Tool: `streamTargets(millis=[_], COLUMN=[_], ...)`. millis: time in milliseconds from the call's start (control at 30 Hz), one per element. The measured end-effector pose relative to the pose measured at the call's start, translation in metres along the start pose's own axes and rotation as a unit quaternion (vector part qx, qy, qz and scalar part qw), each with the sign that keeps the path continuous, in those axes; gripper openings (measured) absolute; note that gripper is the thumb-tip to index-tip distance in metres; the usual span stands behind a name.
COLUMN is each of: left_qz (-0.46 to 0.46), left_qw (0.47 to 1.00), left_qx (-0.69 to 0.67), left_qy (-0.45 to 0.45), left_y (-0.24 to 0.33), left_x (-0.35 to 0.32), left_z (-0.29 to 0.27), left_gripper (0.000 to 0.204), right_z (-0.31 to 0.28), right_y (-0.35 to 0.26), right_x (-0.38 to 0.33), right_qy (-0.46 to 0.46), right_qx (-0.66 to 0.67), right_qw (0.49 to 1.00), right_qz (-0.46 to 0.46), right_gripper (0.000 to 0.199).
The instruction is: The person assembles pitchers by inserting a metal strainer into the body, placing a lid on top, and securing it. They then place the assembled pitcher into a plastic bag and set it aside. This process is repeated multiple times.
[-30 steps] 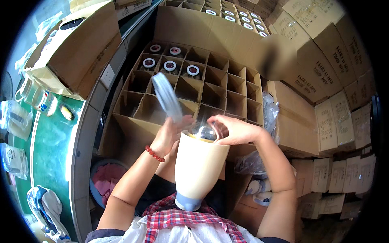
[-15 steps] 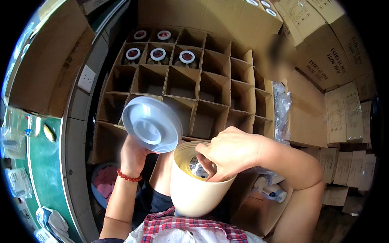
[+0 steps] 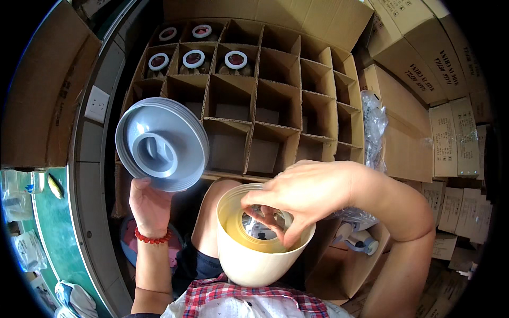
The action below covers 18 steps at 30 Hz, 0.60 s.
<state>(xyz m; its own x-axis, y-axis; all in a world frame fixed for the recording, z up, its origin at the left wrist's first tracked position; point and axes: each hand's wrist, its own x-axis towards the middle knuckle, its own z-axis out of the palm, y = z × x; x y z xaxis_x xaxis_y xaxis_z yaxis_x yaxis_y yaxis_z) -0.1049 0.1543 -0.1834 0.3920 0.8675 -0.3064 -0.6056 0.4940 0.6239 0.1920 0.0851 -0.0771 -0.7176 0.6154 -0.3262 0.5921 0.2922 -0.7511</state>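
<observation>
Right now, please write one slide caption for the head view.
Left grip holding a round grey-blue piece, right grip in the mouth of a cream vessel, a divided carton beyond.

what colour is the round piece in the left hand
The round piece in the left hand is greyish blue, seen best in the head view.

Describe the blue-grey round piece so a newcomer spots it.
Find the big divided carton at the top centre. In front of its lower left part, the left hand holds up a round blue-grey piece. Unlike the cream vessel to its right, it is a broad disc with a smaller ring at its middle.
</observation>
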Motion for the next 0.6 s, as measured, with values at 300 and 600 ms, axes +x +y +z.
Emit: streamTargets(millis=[300, 600], left_qz=[0.008, 0.023], left_qw=[1.000, 0.999], left_qx=[-0.015, -0.012], left_qy=[0.021, 0.039], left_y=[0.003, 0.003], left_x=[-0.009, -0.012], left_z=[0.001, -0.004], left_gripper=[0.036, 0.035], right_z=[-0.022, -0.006], right_y=[-0.035, 0.000], right_x=[0.006, -0.012], right_qy=[-0.017, -0.029], right_qx=[-0.172, 0.070], right_qw=[0.974, 0.997], right_qz=[0.144, -0.028], right_gripper=[0.061, 0.054])
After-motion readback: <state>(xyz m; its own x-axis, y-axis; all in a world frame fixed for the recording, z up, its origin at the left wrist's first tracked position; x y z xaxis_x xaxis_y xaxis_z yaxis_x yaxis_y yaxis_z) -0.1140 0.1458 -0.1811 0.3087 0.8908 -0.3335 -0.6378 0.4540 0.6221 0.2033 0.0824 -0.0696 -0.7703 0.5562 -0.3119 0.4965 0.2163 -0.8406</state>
